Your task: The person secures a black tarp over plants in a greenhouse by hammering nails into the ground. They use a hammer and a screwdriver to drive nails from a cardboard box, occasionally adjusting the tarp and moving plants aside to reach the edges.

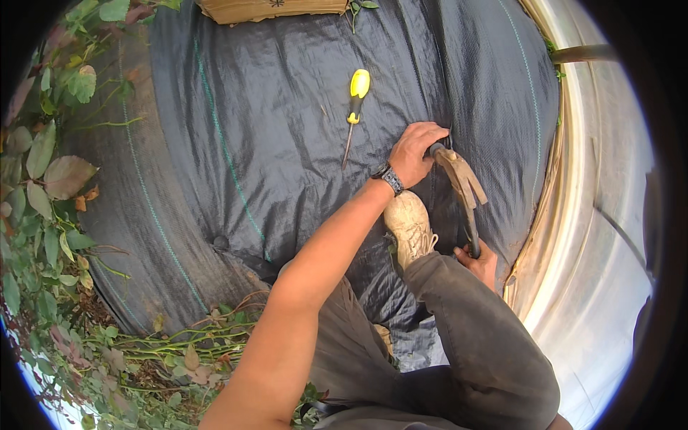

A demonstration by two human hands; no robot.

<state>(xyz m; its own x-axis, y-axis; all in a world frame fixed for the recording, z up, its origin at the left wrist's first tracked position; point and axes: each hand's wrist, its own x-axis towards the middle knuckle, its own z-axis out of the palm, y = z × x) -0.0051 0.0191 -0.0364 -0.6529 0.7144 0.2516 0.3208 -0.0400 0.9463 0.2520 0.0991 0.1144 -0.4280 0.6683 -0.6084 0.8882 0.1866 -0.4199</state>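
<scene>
My left hand [416, 152], with a dark watch on its wrist, is low on the black woven ground cover [287, 107]. Its fingers are drawn together at a fold in the sheet, and whatever they pinch is hidden. Close beside them is the rusty head of a claw hammer [461, 179]. My right hand [484, 265] grips the hammer's handle near its lower end, partly hidden behind my knee. Ahead and to the left of my left hand lies a screwdriver [356, 100] with a yellow and black handle, its shaft toward me.
My tan shoe [410, 223] stands on the sheet between my arms. Leafy plants [54, 186] crowd the left side, with green stems [193, 344] at the lower left. A cardboard box [272, 8] sits at the far edge. Translucent plastic sheeting [602, 179] curves along the right.
</scene>
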